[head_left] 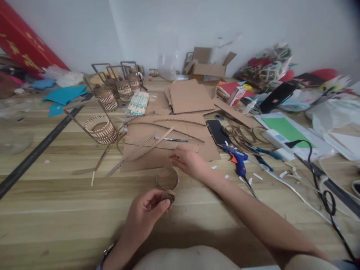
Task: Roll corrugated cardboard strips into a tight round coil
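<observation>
Wooden worktable (70, 225) | my left hand (146, 213) pinches small cardboard coil (168, 196) | my right hand (189, 161), fingers loosely spread, reaches over cardboard sheets (157, 144) beside cardboard ring (167, 178) | step: assembling; next needs steady alignment.

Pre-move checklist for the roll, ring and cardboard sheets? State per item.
1. Left hand grips the small cardboard roll: ok.
2. Right hand touching the cardboard sheets: ok.
3. Cardboard ring free on the table, between the hands: ok.
4. Glue gun clear of the right forearm: ok.
5. Glue gun hot: cannot tell.
6. Pen on the sheets, untouched: ok.
</observation>
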Available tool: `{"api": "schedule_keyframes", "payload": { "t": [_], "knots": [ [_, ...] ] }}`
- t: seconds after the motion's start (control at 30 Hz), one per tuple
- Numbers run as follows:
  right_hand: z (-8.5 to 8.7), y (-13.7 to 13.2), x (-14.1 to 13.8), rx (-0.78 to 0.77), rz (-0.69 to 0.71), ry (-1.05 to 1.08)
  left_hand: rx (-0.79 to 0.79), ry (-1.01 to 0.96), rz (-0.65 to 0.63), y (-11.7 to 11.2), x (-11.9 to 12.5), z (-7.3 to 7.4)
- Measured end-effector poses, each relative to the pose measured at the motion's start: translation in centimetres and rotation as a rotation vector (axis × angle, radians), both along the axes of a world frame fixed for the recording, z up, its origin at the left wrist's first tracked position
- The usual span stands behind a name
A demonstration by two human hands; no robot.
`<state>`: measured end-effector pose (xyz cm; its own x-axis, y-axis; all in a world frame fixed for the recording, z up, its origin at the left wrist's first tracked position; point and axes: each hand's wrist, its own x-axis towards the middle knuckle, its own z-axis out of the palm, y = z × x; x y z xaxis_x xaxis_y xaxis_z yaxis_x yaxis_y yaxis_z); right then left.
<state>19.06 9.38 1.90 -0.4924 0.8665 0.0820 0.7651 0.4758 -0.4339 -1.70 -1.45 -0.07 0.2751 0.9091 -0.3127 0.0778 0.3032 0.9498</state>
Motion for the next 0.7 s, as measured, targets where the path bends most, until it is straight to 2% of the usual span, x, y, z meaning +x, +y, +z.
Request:
{"api": "schedule_keyframes", "payload": {
  "t": [0.1,0.17,0.27,0.33,0.4,0.57,0.7],
  "knots": [
    [-0.6,4.0,-1.6,0.084,0.015,-0.127,0.005,0.012,-0.079,-0.1,0.1,-0.2],
    [-1.1,5.8,-3.0,0.13,0.051,-0.186,0.022,0.048,-0.13,-0.1,0.3,-0.1],
    [-1.8,6.9,-4.7,0.172,0.105,-0.245,0.046,0.102,-0.173,-0.2,0.8,0.2],
    [-1.8,7.1,-4.8,0.189,0.113,-0.267,0.042,0.104,-0.181,-0.1,0.9,0.2],
    [-1.5,7.1,-3.8,0.209,0.046,-0.281,0.031,0.095,-0.184,0.0,0.8,0.0],
    [-0.8,7.2,2.1,0.209,-0.368,-0.357,0.029,0.091,-0.184,0.1,0.6,-0.5],
    [-0.9,7.0,5.9,0.16,-0.419,-0.378,0.022,0.067,-0.194,0.2,0.9,-0.6]
  ]
}}
